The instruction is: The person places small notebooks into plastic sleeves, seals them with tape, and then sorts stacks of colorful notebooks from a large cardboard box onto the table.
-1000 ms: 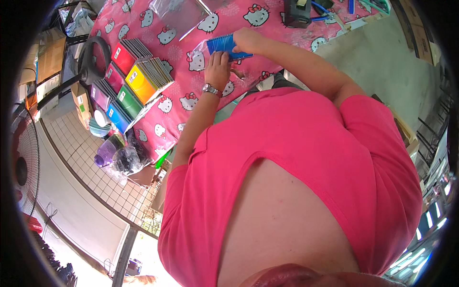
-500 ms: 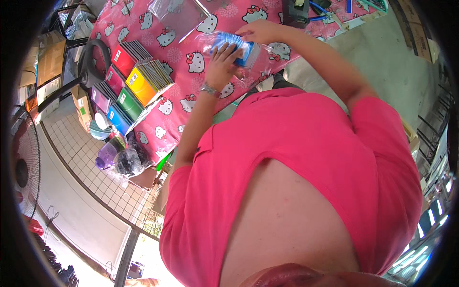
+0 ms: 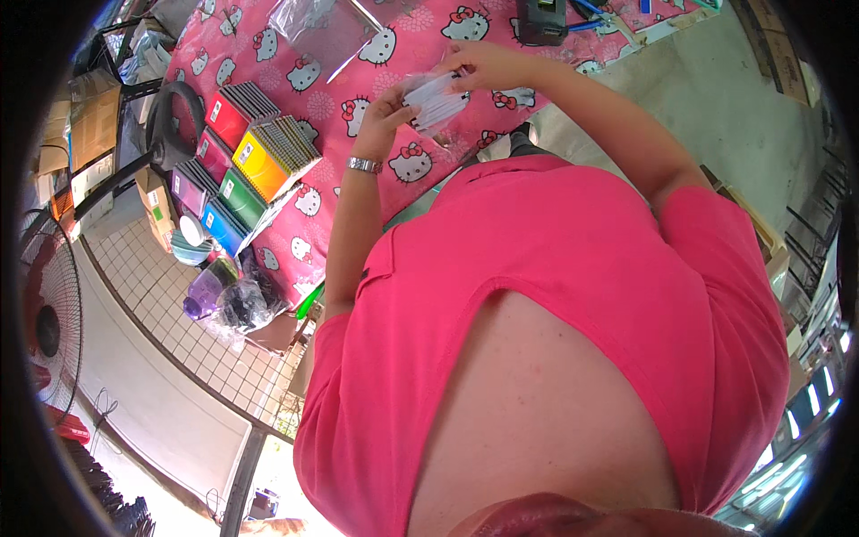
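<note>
A bundle in clear plastic film [image 3: 436, 100], with white layered edges toward me, is held between my two hands over the near edge of the table. It looks like a small stack of notebooks or pads, but the film and glare hide the exact kind. My left hand [image 3: 383, 121], a metal watch at its wrist, grips the bundle's left end with the thumb on top. At the far right corner, the fingers of my right hand [image 3: 483, 67] pinch the film and the bundle's edge. Clear plastic bags [image 3: 322, 36] lie flat on the table beyond.
Spiral notebooks stand in piles at the left, among them yellow [image 3: 258, 170], red [image 3: 225, 115] and green [image 3: 240, 199] ones. The table has a pink patterned cover [image 3: 327, 166]. A black device [image 3: 541, 25] sits at the far right near blue-handled pliers [image 3: 586, 22]. A fan [image 3: 49, 327] stands far left.
The bundle has been turned from its blue face to its white edges. My left hand has shifted left, from lying on top to gripping the end. My right hand's fingers now bend over the corner.
</note>
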Demonstrator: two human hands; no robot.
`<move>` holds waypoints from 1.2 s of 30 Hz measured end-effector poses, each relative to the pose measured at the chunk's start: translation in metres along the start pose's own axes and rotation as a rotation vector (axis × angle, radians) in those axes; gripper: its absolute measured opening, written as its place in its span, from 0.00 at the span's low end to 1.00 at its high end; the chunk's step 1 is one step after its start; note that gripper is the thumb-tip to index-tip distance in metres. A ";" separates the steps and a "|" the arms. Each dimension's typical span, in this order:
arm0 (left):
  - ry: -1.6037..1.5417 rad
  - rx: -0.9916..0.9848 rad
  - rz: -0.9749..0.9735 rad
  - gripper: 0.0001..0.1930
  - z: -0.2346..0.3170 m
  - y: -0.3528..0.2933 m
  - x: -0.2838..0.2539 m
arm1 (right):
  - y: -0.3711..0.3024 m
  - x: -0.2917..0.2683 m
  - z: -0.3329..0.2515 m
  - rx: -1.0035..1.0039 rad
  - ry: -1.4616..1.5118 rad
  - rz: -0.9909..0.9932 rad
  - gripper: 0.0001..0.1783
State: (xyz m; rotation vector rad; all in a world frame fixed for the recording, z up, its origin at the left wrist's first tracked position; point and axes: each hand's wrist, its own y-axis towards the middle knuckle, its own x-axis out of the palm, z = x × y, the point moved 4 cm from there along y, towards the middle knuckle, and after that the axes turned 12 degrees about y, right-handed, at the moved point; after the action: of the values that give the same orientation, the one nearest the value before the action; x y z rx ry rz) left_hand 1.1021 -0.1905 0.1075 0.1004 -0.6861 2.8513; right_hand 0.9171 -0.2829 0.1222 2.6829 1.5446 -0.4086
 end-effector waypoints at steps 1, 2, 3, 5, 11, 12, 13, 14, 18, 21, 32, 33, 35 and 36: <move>0.097 0.004 0.057 0.18 -0.002 0.003 -0.002 | 0.003 0.002 -0.002 -0.058 -0.077 0.037 0.17; 0.193 0.009 0.118 0.17 -0.003 0.006 -0.003 | 0.006 0.004 -0.005 -0.119 -0.155 0.070 0.16; 0.288 0.014 0.181 0.16 -0.003 0.007 -0.005 | 0.008 0.005 -0.008 -0.149 -0.149 0.111 0.15; 0.839 0.308 0.457 0.15 0.019 -0.001 0.002 | 0.006 0.007 -0.011 -0.203 -0.139 0.196 0.13; 0.994 0.320 0.474 0.15 0.049 -0.026 0.036 | -0.015 0.014 -0.030 -0.305 -0.257 0.119 0.15; 0.975 0.300 0.426 0.16 0.050 -0.031 0.035 | -0.022 0.013 -0.038 -0.375 -0.291 0.104 0.16; 0.996 0.387 0.369 0.18 0.049 -0.038 0.031 | -0.031 0.011 -0.046 -0.445 -0.324 0.089 0.18; 1.017 0.480 0.301 0.19 0.050 -0.045 0.027 | -0.037 0.011 -0.053 -0.511 -0.359 0.082 0.19; 1.152 0.618 0.185 0.25 0.049 -0.054 0.034 | -0.042 0.024 -0.051 -0.538 -0.554 0.092 0.19; 1.273 0.578 0.200 0.25 0.029 -0.042 0.023 | -0.037 0.039 -0.040 -0.431 -0.498 0.206 0.19; 1.026 0.387 0.520 0.10 0.030 -0.021 0.009 | -0.036 0.028 -0.026 -0.088 -0.435 0.500 0.07; 0.993 0.384 0.513 0.09 0.030 -0.018 0.008 | -0.042 0.007 -0.020 -0.200 -0.439 0.664 0.08; 0.967 0.283 0.426 0.08 0.028 -0.012 0.004 | -0.062 -0.045 0.014 -0.123 -0.335 1.052 0.11; 0.957 0.232 0.379 0.08 0.027 -0.009 0.003 | -0.079 -0.069 0.039 0.077 -0.218 1.273 0.13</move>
State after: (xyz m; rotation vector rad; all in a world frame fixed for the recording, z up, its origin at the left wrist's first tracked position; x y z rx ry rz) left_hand 1.1014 -0.1944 0.1358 -1.3760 -0.1640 2.7818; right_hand 0.8090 -0.3065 0.1100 2.8478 -0.3556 -0.6008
